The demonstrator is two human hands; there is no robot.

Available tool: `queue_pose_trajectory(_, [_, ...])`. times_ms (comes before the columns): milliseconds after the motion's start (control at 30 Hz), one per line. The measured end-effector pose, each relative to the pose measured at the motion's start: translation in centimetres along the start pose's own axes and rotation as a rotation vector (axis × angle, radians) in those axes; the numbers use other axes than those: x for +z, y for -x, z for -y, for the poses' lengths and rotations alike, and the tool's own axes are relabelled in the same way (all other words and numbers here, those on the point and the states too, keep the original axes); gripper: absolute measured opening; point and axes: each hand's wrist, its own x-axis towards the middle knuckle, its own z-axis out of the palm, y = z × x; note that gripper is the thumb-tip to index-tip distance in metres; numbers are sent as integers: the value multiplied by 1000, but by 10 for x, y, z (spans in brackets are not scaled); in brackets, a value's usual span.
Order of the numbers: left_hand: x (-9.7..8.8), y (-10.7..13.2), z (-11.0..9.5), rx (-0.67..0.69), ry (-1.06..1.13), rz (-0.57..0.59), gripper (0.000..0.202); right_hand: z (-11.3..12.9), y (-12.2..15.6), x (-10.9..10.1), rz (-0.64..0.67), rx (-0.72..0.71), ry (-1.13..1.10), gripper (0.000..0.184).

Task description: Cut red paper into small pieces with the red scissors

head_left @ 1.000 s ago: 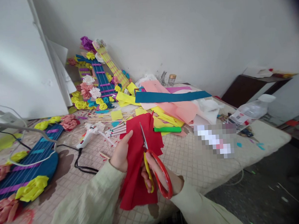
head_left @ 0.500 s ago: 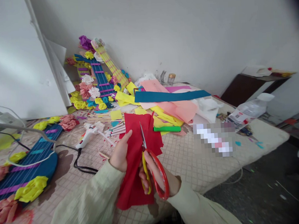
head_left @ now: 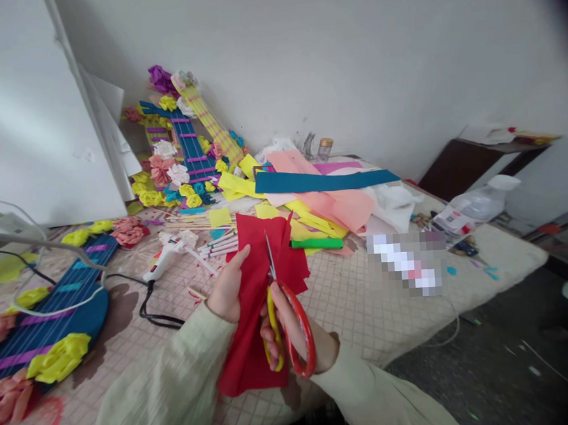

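My left hand [head_left: 227, 288] pinches the left side of a red crepe paper sheet [head_left: 256, 317], thumb on top, holding it up over the table. My right hand [head_left: 296, 343] grips scissors [head_left: 283, 309] with one red and one yellow handle loop. The blades point away from me and sit closed in a cut running up the middle of the red paper. Both arms wear pale green sleeves.
A white glue gun [head_left: 168, 255] with a black cord lies left of the paper, beside sticks [head_left: 216, 245]. Loose sheets of pink, yellow and teal paper [head_left: 321, 183] pile behind. Blue boards with paper flowers [head_left: 45, 317] lie left and lean on the wall [head_left: 184, 148]. A plastic bottle [head_left: 476, 208] lies right.
The scissor handles have drawn together and the blades have closed on the red paper. Both hands and the paper shifted slightly left and toward me.
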Motion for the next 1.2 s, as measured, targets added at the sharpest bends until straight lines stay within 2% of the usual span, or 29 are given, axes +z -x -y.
queue_pose_trajectory(167, [-2,-1,0,-28,-21,35,48,5,5,7,-45,20,29,59])
queue_pose_trajectory(500, [-7,-4,-2,-36,-31,81,50,3,4,4,-25,-18,71,62])
queue_pose_trajectory(800, [-5,-3,-2,-31,-31,46,50,-1,1,2,-8,-40,71,64])
queue_pose_trajectory(967, [-6,-4,-1,-14,10,44,44,6,4,3,-16,8,42,60])
queue_pose_trajectory(1100, [-6,-4,1,-14,-53,69,48,12,4,2,-51,49,27,59])
queue_pose_trajectory(1200, [-5,-2,1,-26,-95,83,52,13,2,-1,1,51,-21,60])
